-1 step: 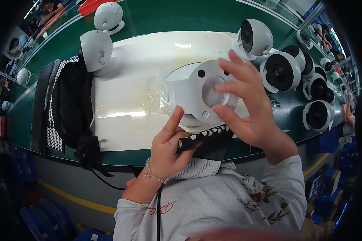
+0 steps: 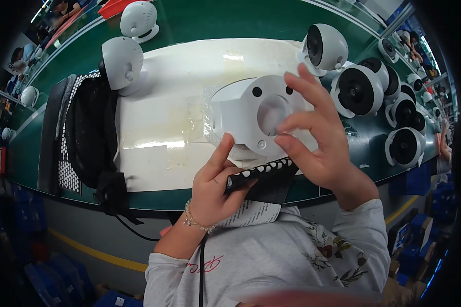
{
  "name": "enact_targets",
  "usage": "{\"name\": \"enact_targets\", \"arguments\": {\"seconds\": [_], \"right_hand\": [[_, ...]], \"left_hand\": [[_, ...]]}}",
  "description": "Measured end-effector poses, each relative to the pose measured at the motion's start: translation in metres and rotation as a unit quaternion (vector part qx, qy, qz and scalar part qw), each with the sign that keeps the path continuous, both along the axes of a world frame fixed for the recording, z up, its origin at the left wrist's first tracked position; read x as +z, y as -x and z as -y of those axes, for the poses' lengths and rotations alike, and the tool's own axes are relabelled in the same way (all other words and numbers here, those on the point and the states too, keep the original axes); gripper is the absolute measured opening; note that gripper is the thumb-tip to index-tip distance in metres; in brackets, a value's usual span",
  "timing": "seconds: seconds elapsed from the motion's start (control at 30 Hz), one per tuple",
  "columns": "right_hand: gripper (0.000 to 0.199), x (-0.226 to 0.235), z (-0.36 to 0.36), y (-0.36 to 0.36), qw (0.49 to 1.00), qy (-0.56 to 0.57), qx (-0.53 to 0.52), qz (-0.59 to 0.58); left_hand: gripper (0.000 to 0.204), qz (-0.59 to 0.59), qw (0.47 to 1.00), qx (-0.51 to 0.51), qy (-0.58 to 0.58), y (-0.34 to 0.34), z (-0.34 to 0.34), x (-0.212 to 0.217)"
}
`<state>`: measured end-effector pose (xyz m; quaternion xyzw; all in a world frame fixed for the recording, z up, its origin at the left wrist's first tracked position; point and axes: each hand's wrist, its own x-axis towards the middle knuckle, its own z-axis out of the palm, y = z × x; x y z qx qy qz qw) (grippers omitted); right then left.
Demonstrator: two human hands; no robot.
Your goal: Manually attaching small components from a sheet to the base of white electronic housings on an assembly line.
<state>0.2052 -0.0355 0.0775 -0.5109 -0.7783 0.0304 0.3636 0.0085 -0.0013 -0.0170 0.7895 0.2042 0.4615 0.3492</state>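
A white rounded fan-like appliance (image 2: pixel 230 113) lies on the bench with its round base (image 2: pixel 271 145) facing up. The base has a round recess (image 2: pixel 272 116) in its middle, two black round pads (image 2: pixel 257 92) at its far side and a bare circle at its near left. My left hand (image 2: pixel 216 187) grips a black sheet (image 2: pixel 261 173) with rows of white round spots, its index finger stretched toward the appliance. Over the right side of the base hovers my right hand (image 2: pixel 317 130), thumb and index finger slightly apart, other fingers spread, with nothing visible between them.
A white mat (image 2: pixel 156 120) covers the green bench (image 2: pixel 210 23). Left stand a black bag (image 2: pixel 92 133) and a white fan (image 2: pixel 122 64). Another fan (image 2: pixel 327 47) is at the far right, with several more beside it (image 2: pixel 358 92). A red bin (image 2: pixel 119 7) is at the back.
My right hand has drawn slightly right and toward me, away from the far black pad. Its thumb and index finger are closer together. My left hand and the black sheet stay nearly still.
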Motion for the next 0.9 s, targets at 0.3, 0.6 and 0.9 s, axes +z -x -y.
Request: {"name": "enact_targets", "arguments": {"seconds": [0.3,0.6,0.9], "right_hand": [[0.006,-0.019,0.000,0.015,0.997,0.054,-0.004,-0.055],[0.032,-0.025,0.026,0.021,0.966,-0.093,-0.123,0.206],[0.019,-0.025,0.037,0.030,0.997,-0.019,-0.008,0.078]], "left_hand": [[0.021,0.024,1.000,-0.007,-0.002,-0.002,-0.001,0.001],[0.024,0.021,1.000,-0.003,-0.011,-0.002,-0.002,0.000],[0.026,0.067,0.995,0.024,-0.065,0.003,0.002,-0.007]]}}
